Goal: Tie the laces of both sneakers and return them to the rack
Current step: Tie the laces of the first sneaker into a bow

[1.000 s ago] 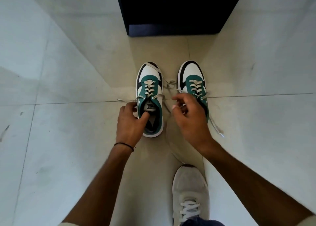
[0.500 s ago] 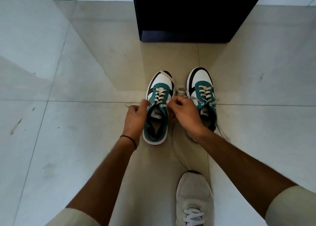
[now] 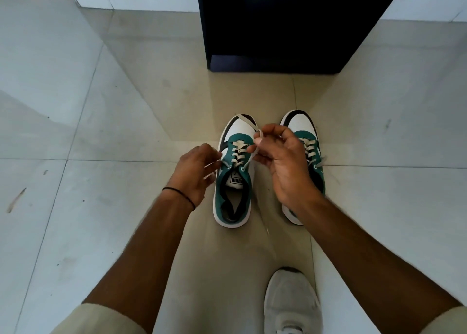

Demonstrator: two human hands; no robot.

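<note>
Sneakers on a pale tiled floor, seen from my head camera looking down. Two green, white and black shoes stand side by side, toes pointing away from me toward a dark cabinet that rises at the top of the view. The left sneaker is fully visible, its opening and printed tongue label facing up. The right sneaker stands just beside it and is partly covered by my right wrist.

My left hand sits at the left side of the left sneaker, fingers curled together; a pale strand of lace appears to run from the top eyelet into them, though I cannot tell how firmly it is pinched. A thin black band circles that wrist.

My right hand is raised above the gap between the two shoes, thumb and forefinger clamped on the other lace end, which climbs taut from the right-hand eyelet of the left sneaker and loops over the fingertips. A further length of this lace trails across the shoe's white toe.

The right sneaker's laces lie loose, one end resting on the floor at its outer side.

A grey worn shoe on my own foot shows at the lower edge, well apart from the pair.
</note>
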